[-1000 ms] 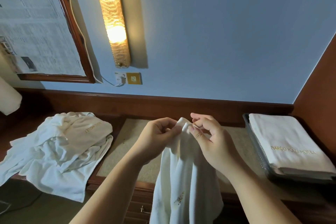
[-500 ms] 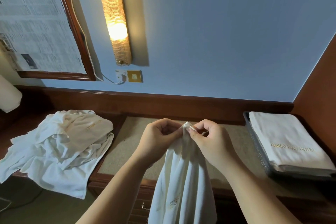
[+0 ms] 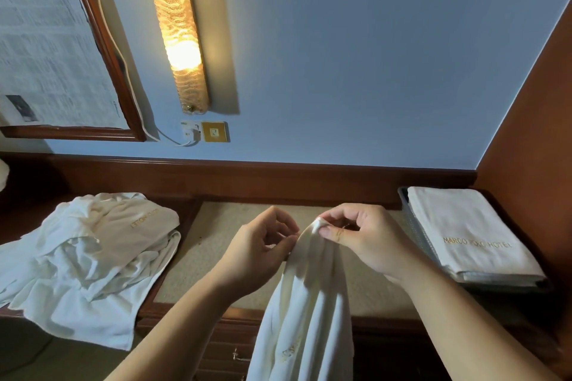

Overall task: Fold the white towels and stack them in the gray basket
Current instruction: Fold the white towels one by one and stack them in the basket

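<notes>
Held towel: white towel [image 3: 305, 315], lower centre of the frame, hanging bunched in long vertical folds from the hands down past the bottom edge; faint gold lettering low on the cloth, too blurred to read.
Right hand: right hand [image 3: 362, 241], centre right; grip grasping the towel's top corner, pinched between thumb and forefinger, remaining fingers curled.
Left hand: left hand [image 3: 258, 252], just left of the right hand; fingers curled at the towel's upper edge, fingertips touching the cloth; grip appears to be grasping the edge lightly.
Folded stack: folded towels [image 3: 470, 232], right side of the frame, lying flat in the basket; top one lettered "MARCO POLO HOTEL" in gold.
Basket: gray basket [image 3: 413, 226], on the right end of the tabletop, against the corner panel; only its left wall and front rim show around the stack.
Unfolded pile: loose towels [image 3: 89, 260], left side of the frame, heaped and crumpled, front edge draped over the tabletop's edge; gold lettering shows upside down on the upper one.
Tabletop: tabletop [image 3: 216, 244], dark wood frame with a pale speckled inset, beneath the hands, between pile and basket.
Wall lamp: wall lamp [image 3: 175, 28], upper left of centre, vertical, lit.
Mirror: framed mirror [image 3: 46, 40], upper left, wood frame, covered in newsprint.
Socket: wall socket [image 3: 205, 131], below the lamp, white cable plugged in.
</notes>
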Demonstrator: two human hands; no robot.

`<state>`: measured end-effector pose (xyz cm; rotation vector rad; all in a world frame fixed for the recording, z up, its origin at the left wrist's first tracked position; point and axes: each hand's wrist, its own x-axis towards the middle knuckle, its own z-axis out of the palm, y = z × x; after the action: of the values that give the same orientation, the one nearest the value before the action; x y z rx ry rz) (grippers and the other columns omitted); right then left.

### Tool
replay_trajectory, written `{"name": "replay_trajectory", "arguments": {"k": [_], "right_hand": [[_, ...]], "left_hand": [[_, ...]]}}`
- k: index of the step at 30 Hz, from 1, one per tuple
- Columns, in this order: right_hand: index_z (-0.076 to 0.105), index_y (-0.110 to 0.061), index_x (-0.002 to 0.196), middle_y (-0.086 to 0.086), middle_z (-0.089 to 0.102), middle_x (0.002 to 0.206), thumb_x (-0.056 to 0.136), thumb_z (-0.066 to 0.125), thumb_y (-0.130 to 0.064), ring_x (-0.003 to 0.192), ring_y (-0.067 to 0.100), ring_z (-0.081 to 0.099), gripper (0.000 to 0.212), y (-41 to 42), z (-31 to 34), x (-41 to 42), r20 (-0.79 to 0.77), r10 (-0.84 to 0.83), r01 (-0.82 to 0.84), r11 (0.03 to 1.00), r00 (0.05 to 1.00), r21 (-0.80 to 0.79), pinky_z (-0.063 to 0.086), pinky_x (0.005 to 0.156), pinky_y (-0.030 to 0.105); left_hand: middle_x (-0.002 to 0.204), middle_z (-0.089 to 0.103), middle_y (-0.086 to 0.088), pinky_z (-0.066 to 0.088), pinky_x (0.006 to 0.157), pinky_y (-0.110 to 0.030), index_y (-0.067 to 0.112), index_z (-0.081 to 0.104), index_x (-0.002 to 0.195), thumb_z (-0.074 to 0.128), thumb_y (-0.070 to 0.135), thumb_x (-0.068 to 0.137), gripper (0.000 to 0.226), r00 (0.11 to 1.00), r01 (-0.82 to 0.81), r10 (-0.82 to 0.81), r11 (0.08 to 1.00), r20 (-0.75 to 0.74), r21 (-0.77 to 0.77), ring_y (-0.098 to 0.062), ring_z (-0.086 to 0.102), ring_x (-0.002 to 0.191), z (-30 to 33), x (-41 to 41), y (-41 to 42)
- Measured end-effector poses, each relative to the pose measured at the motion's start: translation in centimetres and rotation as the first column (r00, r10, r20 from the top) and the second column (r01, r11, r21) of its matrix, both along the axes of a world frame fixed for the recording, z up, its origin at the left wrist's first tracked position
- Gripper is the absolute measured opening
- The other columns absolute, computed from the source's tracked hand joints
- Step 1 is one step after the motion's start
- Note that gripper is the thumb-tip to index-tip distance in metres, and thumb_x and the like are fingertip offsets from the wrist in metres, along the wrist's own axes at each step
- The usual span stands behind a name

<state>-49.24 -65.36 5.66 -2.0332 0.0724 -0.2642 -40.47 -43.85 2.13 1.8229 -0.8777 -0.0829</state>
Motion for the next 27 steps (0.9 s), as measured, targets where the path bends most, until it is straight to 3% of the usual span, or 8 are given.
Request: {"name": "replay_trajectory", "arguments": {"k": [2,4,5,9,13,16,20,27], "right_hand": [[0.082,-0.03,0.099,-0.007,0.079,0.096,0.089,0.08,-0.025,0.096,0.013,0.072,0.012,-0.5,1.6,-0.3,0.039,0.018,-0.02,0.997,0.999,0.072,0.058,0.088,0.032],[0.083,-0.026,0.099,-0.004,0.079,0.097,0.088,0.08,-0.022,0.098,0.013,0.072,0.012,-1.2,3.3,-0.6,0.072,0.034,-0.044,0.989,0.997,0.143,0.056,0.087,0.027],[0.083,-0.025,0.1,-0.003,0.08,0.099,0.089,0.08,-0.023,0.1,0.014,0.073,0.012,-1.6,4.3,-0.6,0.079,0.044,-0.055,0.987,0.996,0.154,0.056,0.088,0.028],[0.084,-0.02,0.096,0.007,0.079,0.103,0.08,0.083,-0.023,0.105,0.018,0.072,0.017,-3.1,7.9,-0.4,0.103,0.118,-0.138,0.966,0.988,0.217,0.054,0.099,0.032],[0.084,-0.02,0.092,0.005,0.079,0.099,0.072,0.083,-0.022,0.1,0.013,0.072,0.02,-4.4,11.2,-0.1,0.153,0.142,-0.176,0.955,0.978,0.238,0.054,0.093,0.025],[0.083,-0.016,0.095,0.008,0.078,0.101,0.07,0.085,-0.025,0.101,0.017,0.07,0.027,-5.5,13.5,-0.1,0.182,0.119,-0.159,0.961,0.976,0.227,0.05,0.101,0.037],[0.084,-0.02,0.102,0.01,0.078,0.107,0.059,0.095,-0.049,0.107,0.022,0.067,0.053,-6.9,15.3,-0.2,0.2,0.104,-0.142,0.972,0.974,0.186,0.044,0.102,0.044],[0.083,-0.018,0.101,0.015,0.073,0.112,0.072,0.084,-0.033,0.108,0.027,0.06,0.032,-7.6,16.8,-0.7,0.242,0.071,-0.144,0.944,0.968,0.296,0.038,0.097,0.042]], "left_hand": [[0.106,0.065,0.012,0.063,0.066,-0.037,0.031,0.06,0.111,0.071,0.012,0.096,0.027,0.921,0.005,-0.033,0.997,0.389,0.073,-0.008,0.068,0.082,0.9,0.3,-0.2],[0.114,0.056,0.0,0.055,0.057,-0.027,0.033,0.056,0.127,0.071,0.019,0.095,0.038,0.653,0.008,-0.143,0.983,0.744,0.182,-0.005,0.052,0.082,2.2,1.0,0.0],[0.113,0.055,-0.003,0.05,0.056,-0.023,0.038,0.054,0.133,0.069,0.022,0.095,0.044,0.548,0.018,-0.213,0.97,0.809,0.243,-0.007,0.046,0.083,2.9,1.2,0.1],[0.099,0.063,0.016,0.048,0.069,-0.014,0.057,0.054,0.115,0.065,0.058,0.098,0.02,0.448,0.047,-0.26,0.962,0.855,0.268,-0.003,0.061,0.082,5.9,1.4,-1.2],[0.092,0.053,-0.006,0.041,0.055,-0.032,0.023,0.062,0.14,0.071,0.016,0.099,0.042,0.044,0.137,-0.263,0.957,0.964,0.255,-0.021,0.047,0.069,7.8,3.0,-3.5],[0.093,0.053,-0.003,0.049,0.056,-0.035,0.023,0.055,0.139,0.075,0.018,0.097,0.046,0.072,0.216,-0.221,0.955,0.973,0.201,-0.02,0.051,0.072,9.5,3.1,-4.6],[0.115,0.06,-0.004,0.052,0.077,-0.034,0.025,0.072,0.134,0.071,0.008,0.096,0.041,-0.235,0.231,-0.128,0.956,0.963,0.184,-0.019,0.056,0.093,11.4,3.6,-5.5],[0.124,0.074,-0.004,0.051,0.104,-0.041,0.014,0.081,0.106,0.071,0.015,0.1,0.012,-0.304,0.289,-0.185,0.917,0.934,0.276,-0.024,0.068,0.121,14.6,2.9,-7.5]]}}
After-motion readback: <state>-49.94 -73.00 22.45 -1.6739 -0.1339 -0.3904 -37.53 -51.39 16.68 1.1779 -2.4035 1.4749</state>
